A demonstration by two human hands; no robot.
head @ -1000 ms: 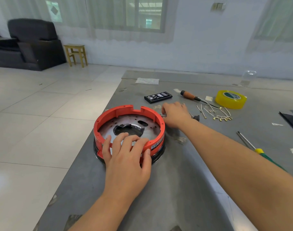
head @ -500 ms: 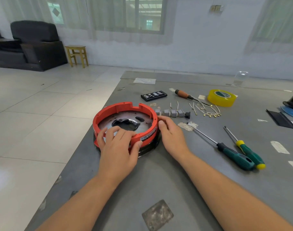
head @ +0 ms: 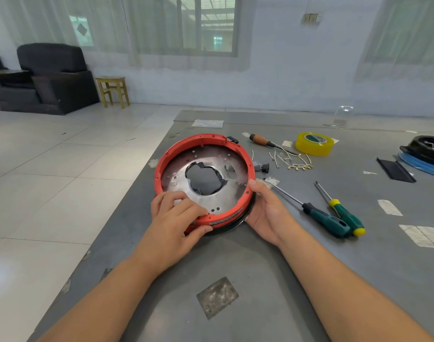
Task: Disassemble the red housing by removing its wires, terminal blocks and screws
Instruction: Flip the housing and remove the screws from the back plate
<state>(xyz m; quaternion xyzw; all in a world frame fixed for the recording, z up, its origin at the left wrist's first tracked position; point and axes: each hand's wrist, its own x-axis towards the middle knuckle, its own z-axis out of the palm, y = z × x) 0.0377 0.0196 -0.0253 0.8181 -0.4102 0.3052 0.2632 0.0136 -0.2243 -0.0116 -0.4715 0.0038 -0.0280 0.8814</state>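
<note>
The round red housing [head: 171, 154] with its metal plate and central hole is tilted up off the grey table [head: 272, 280], its open face toward me. My left hand [head: 176, 218] grips its near rim, fingers curled over onto the plate. My right hand [head: 267, 211] holds the right rim, thumb on the red edge, fingers underneath. Removed terminal blocks [head: 261, 167] lie just right of the housing. Loose wires [head: 291, 161] with gold ends lie beyond them.
Two green screwdrivers [head: 334, 218] lie right of my right hand. A wooden-handled screwdriver [head: 261, 140], a yellow tape roll [head: 314, 143] and a black-and-blue part [head: 425, 154] sit farther back. The table's left edge drops to a tiled floor.
My right hand came back from the terminal blocks to the housing's right rim. Both hands have tipped the housing up from lying flat on the table.
</note>
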